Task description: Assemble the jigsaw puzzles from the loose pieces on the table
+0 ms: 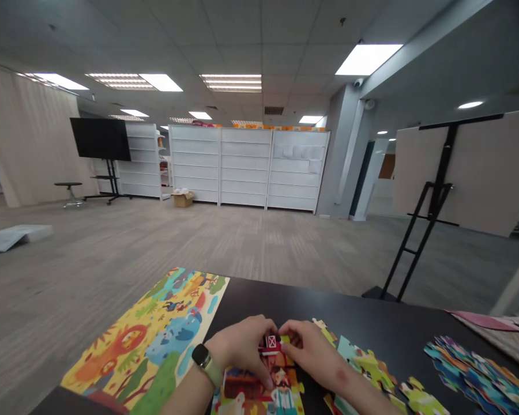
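A partly joined jigsaw puzzle (244,387) lies at the front of the black table, showing a farmer in overalls and red farm shapes. At its top edge is a jigsaw piece (271,344) with a red barn and a white-crossed door. My left hand (242,346), wearing a green-strapped watch, curls round the left side of that piece, thumb lower down on the puzzle. From the right, my right hand (305,349) pinches the same piece with bent fingers. Parts of the piece and puzzle are hidden under both hands.
A yellow animal picture sheet (155,334) covers the table's left side. Loose green-yellow pieces (372,369) lie right of my right hand, and a blue multicoloured pile (480,369) farther right. A black easel (432,202) stands beyond the black table (259,294).
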`<control>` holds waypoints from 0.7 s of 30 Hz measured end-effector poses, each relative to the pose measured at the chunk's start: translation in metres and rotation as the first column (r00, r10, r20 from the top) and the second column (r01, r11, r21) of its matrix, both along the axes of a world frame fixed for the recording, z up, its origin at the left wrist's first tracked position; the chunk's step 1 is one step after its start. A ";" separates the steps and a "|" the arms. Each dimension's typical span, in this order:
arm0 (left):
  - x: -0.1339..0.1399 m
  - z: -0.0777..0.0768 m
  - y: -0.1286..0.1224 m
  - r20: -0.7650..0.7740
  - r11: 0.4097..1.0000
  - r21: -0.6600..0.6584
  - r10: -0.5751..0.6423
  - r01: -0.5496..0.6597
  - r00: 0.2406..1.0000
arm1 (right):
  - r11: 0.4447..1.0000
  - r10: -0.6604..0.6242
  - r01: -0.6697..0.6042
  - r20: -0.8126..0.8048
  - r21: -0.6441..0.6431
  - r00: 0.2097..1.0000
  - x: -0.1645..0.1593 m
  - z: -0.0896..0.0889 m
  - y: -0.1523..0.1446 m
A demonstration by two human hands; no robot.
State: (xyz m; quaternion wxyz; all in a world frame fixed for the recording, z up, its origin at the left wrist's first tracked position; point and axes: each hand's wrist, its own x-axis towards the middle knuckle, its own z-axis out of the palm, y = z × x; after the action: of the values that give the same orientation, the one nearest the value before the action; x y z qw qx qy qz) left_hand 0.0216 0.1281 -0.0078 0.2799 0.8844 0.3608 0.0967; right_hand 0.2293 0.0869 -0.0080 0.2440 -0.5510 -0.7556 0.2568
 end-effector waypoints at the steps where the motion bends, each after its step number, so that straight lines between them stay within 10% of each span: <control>1: 0.000 -0.001 0.001 0.020 1.000 -0.020 0.005 -0.005 1.000 | 1.000 -0.003 0.003 0.048 0.011 0.999 0.000 0.001 -0.001; 12: -0.002 -0.007 0.005 0.134 0.995 -0.088 0.055 -0.043 0.989 | 0.991 -0.036 0.019 0.121 0.136 0.992 0.010 0.016 -0.016; 21: 0.001 -0.005 0.001 0.106 0.997 -0.039 0.064 -0.061 0.992 | 0.933 -0.306 0.291 0.039 0.210 0.951 0.157 0.024 -0.023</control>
State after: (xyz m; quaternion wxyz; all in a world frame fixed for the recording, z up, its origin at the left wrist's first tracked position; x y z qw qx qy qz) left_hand 0.0229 0.1287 -0.0128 0.3113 0.8611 0.3744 0.1461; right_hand 0.3863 0.0640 0.0161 0.3078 -0.6406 -0.6933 0.1193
